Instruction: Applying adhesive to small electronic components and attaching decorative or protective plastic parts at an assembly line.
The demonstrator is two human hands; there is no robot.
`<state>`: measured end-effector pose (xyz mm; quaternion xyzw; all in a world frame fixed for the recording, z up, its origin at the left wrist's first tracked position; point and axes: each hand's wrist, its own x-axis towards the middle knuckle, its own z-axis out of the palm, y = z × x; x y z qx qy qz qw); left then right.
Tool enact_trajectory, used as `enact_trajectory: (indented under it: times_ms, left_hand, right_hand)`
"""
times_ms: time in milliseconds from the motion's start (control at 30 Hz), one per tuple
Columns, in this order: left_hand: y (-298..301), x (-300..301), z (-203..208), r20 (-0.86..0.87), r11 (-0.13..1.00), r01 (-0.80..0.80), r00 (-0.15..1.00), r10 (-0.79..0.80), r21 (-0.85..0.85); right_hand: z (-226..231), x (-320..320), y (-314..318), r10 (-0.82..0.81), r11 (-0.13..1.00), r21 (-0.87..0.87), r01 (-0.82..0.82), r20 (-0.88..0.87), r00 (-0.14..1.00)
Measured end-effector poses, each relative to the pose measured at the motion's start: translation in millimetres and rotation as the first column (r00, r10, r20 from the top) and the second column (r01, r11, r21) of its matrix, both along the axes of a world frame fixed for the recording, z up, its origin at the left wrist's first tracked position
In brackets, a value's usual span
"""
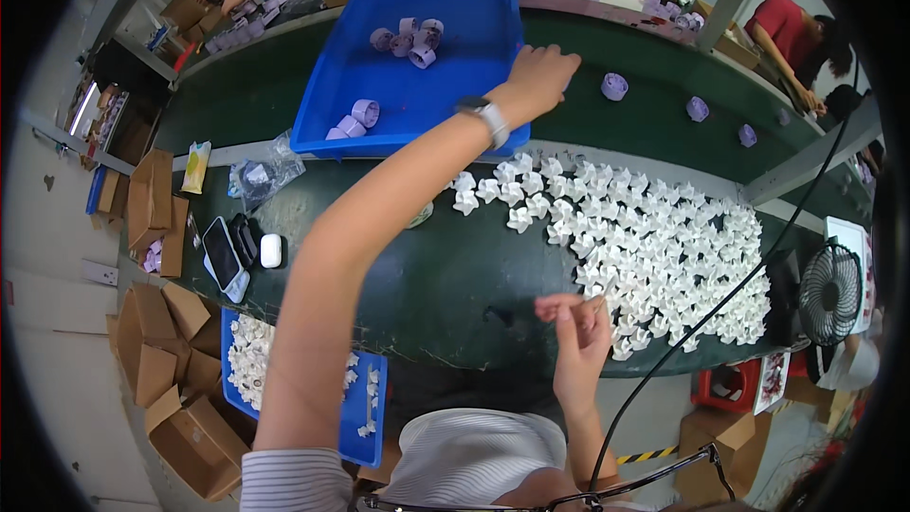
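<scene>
Likely reaching left hand point(542, 78) toward one-o'clock purple ring point(614, 86). Cannot tell grip there or in right hand point(578, 341); probably needs pinching.

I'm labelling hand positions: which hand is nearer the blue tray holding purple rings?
Left. The left hand is at the right edge of the blue tray, contact unclear; the right hand is farther off, lower in the picture, beside the white star-shaped pieces.

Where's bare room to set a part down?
Dark green tabletop left of the right hand, bordered by the left forearm and the white star-shaped pieces, bar a small dark spot. Also the blue tray's floor between its two groups of purple rings. Crowded: tabletop's right end, packed with pieces; left end, with phone, white case, plastic bag.
</scene>
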<state>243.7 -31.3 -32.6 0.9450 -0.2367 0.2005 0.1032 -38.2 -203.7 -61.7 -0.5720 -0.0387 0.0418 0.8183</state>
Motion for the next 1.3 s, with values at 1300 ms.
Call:
enact_trajectory:
  times_ms: [1300]
  left_hand:
    - [113,-140,51,-0.544,0.425,-0.418,0.806,-0.236,-0.803]
  right_hand:
    - [7,1,-18,0.288,0.957,0.04,-0.286,-0.208,0.935]
